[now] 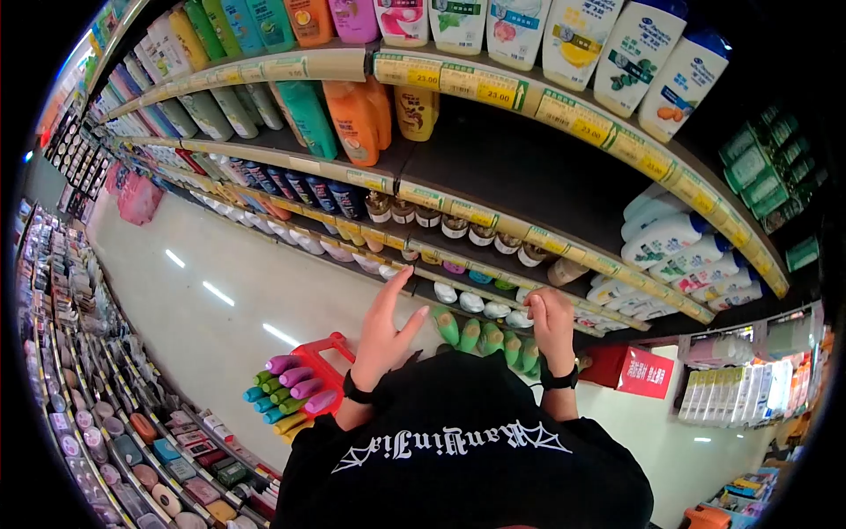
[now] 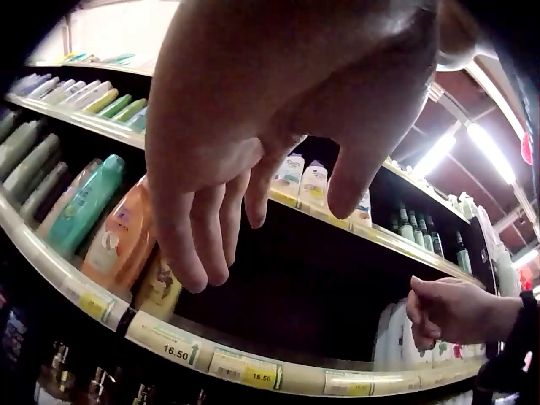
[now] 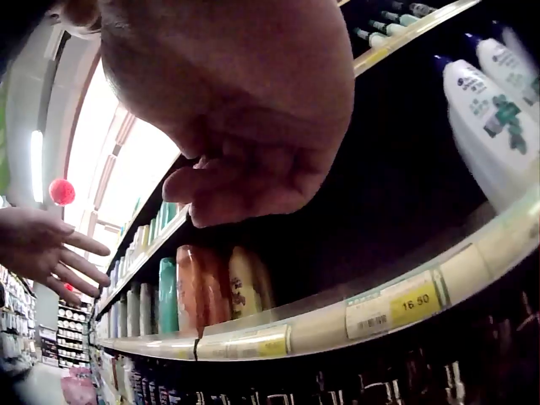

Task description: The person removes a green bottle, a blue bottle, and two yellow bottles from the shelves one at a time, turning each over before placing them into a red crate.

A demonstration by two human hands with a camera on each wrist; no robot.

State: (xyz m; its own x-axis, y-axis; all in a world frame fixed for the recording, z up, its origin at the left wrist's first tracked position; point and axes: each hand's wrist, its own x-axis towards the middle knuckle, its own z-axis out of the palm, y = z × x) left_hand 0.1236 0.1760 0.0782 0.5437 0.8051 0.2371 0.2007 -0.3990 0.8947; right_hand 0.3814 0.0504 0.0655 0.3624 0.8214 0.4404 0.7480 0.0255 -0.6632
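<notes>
My left hand [image 1: 384, 333] is held in front of the shelves, fingers and thumb spread, holding nothing. In the left wrist view the left hand [image 2: 253, 126] hangs before an orange bottle [image 2: 122, 236] and a teal bottle [image 2: 87, 202]. The right hand [image 1: 552, 324] is raised on the other side, its fingers curled with nothing visible in them. The right wrist view shows the right hand [image 3: 245, 118] in front of a dark shelf gap, with white bottles [image 3: 494, 118] to its right and an orange bottle [image 3: 191, 287] below and left. Neither hand touches a bottle.
A shelf edge [image 1: 493, 216] with price labels curves across. Green-capped bottles [image 1: 490, 339] stand close in front of the body. A red basket [image 1: 324, 360] beside purple, green and blue bottles is on the floor [image 1: 176, 300]. A red box [image 1: 627, 370] lies at right.
</notes>
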